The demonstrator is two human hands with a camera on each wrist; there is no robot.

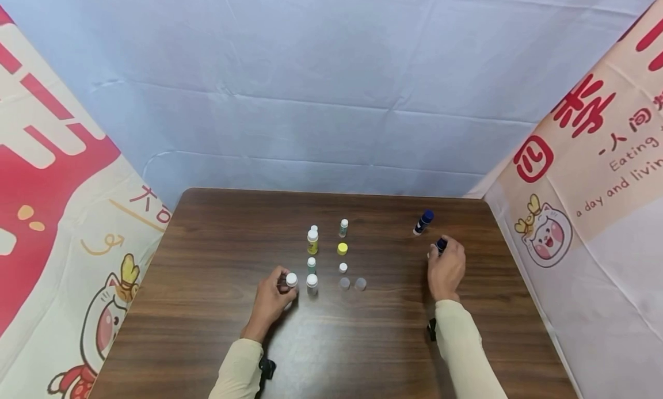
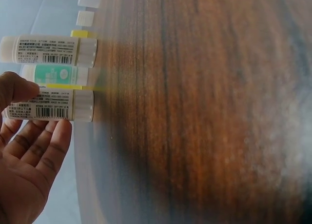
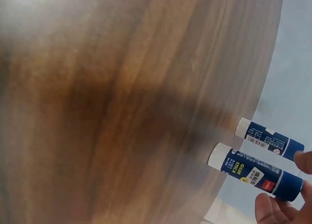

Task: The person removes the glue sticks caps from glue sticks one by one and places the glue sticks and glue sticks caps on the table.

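My left hand [image 1: 270, 300] grips an upright white glue stick [image 2: 54, 107] with a barcode label, thumb on one side and fingers on the other. A matching white glue stick [image 1: 312, 284] stands just right of it. Behind that are a green-labelled stick [image 1: 311, 265] and a yellow-labelled one [image 1: 312, 243] with a white cap. At the table's right, the thumb and fingers of my right hand [image 1: 446, 272] hold a dark blue glue stick [image 3: 256, 173] by its cap end. A second dark blue glue stick [image 1: 423, 222] stands just beyond.
On the brown wooden table [image 1: 362, 341], a small white-topped green stick [image 1: 344, 228], a yellow cap [image 1: 342, 249], a white cap [image 1: 343, 268] and two translucent round pieces [image 1: 360, 284] form another column. A pale cloth [image 1: 321, 99] hangs behind the table; printed cloths flank it.
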